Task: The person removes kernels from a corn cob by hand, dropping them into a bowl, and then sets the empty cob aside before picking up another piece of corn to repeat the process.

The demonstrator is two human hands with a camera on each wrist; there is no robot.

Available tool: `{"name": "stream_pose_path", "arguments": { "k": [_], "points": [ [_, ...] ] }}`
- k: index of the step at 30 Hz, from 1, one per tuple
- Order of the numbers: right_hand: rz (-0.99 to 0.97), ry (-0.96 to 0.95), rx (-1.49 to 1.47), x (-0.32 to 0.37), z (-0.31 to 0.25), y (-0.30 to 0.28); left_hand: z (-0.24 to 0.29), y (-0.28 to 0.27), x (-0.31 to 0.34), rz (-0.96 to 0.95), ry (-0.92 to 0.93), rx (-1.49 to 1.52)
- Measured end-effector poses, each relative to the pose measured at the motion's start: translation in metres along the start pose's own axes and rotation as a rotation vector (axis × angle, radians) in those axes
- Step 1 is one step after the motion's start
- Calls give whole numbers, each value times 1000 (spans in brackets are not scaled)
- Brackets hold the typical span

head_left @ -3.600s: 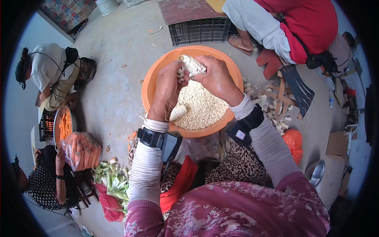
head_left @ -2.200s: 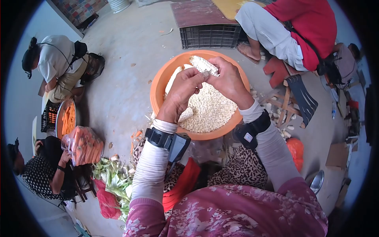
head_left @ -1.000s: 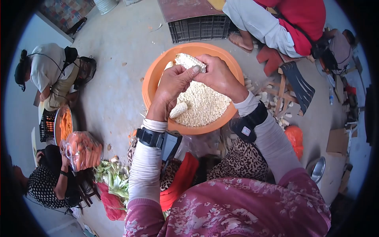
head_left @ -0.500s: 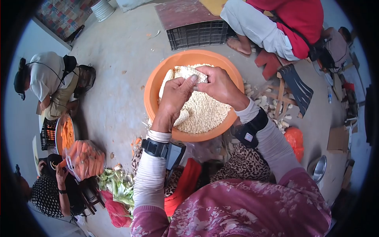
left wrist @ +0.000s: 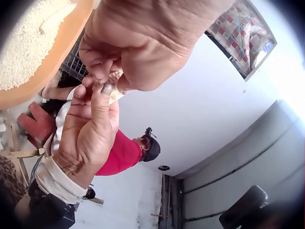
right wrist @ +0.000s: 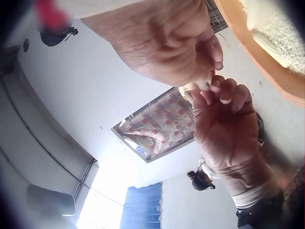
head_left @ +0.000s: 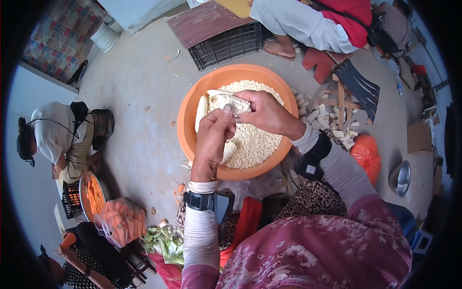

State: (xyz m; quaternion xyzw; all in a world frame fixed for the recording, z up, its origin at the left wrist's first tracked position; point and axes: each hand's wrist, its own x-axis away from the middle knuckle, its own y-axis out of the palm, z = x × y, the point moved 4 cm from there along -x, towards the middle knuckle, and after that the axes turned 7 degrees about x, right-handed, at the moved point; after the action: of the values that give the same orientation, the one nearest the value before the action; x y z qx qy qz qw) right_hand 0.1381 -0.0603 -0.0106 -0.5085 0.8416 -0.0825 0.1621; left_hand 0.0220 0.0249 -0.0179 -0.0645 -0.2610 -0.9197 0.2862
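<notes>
Right fingers: the right hand (head_left: 267, 114) grips the right end of a white corn cob (head_left: 228, 99), thumb along the near side, with little gap.
Left fingers: the left hand (head_left: 211, 137) is drawn in narrow, its thumb pressed to the cob's near side and its fingers bent.
Held cob: above the tub, slanting between the two hands; the wrist views show just a pale piece of it, the palms covering the rest.
Tub: an orange tub (head_left: 186, 118) under both hands, with loose kernels (head_left: 257, 142) spread inside.
Other cobs: one cob (head_left: 201, 112) leans along the tub's left wall; a nearer cob (head_left: 230, 151) lies on the kernels, partly hidden by the left hand.
Right side: pale cob pieces (head_left: 321, 117) heaped by a chair with dark slats (head_left: 357, 89); an orange bag (head_left: 366, 156) and metal bowl (head_left: 403, 178) sit nearer.
Left side: bagged carrots (head_left: 124, 222) beside green husks (head_left: 166, 244).
Beyond: a black crate (head_left: 226, 47) near the tub's far rim, beside a seated person in red (head_left: 344, 21).
</notes>
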Motion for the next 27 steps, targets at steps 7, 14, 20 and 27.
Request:
{"name": "stream_pose_path", "arguments": {
  "k": [7,14,20,27],
  "points": [
    [108,-12,34,11,-19,-8,-5,7,-10,119,-18,129],
    [-8,0,201,12,-20,-16,-2,10,-5,98,46,-37],
    [53,-55,45,8,-18,-19,3,12,-2,18,125,-114],
    [-64,22,-50,8,-14,-26,7,23,-1,-36,119,-100]
  ]
}}
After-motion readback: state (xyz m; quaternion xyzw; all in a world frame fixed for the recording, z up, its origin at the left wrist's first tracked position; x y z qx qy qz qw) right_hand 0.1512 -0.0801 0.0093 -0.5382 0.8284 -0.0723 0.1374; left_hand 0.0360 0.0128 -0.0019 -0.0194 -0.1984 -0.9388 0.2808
